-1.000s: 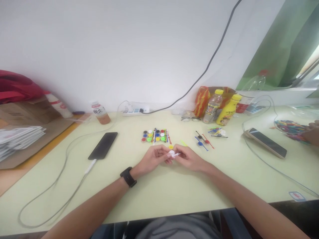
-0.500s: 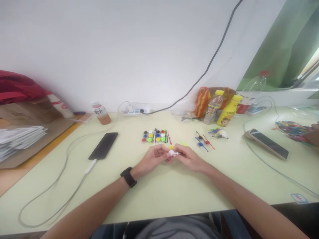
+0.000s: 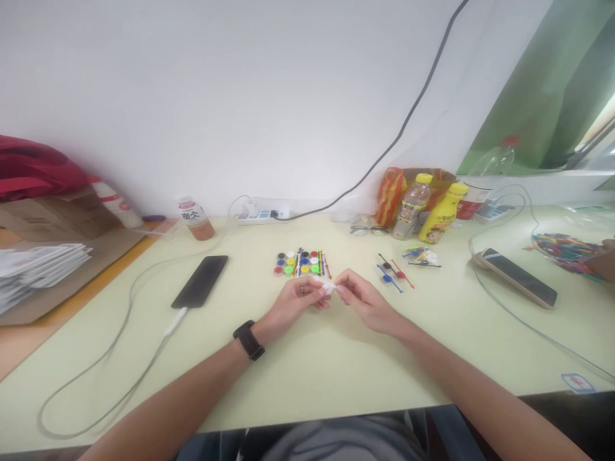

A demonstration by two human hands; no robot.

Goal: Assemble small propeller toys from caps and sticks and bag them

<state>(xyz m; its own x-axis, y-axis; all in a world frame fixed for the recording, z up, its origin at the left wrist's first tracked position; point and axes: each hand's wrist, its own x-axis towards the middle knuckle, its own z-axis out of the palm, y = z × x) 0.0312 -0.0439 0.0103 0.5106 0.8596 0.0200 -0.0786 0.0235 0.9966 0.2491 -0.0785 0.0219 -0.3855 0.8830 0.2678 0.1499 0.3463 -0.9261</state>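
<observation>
Left hand [image 3: 294,301]: thumb and fingers pinched onto a small white piece [image 3: 328,287], with a watch [image 3: 248,340] on the wrist.
Right hand [image 3: 366,302]: thumb and forefinger tips closed on the same piece from the other side, other fingers loosely curled.
White piece: right between the two sets of fingertips, low over the table [image 3: 307,378]. Can't tell if it touches, and it's too tiny to say if it's a disc alone or already has a stick in it.
12 o'clock from the hands: a neat block of coloured discs and sticks [image 3: 302,262], near, nobody touching it.
2 o'clock: a few stick-and-disc pieces [image 3: 394,273] laid out, with loose bits [image 3: 421,255] just behind them.
10 o'clock: a black phone [image 3: 199,282] on its cable, well apart.
Progress (my guess): a handful look put together at 2 o'clock and one is in the fingers. Most of the block at 12 looks untouched, so I'd say more is left than done.
</observation>
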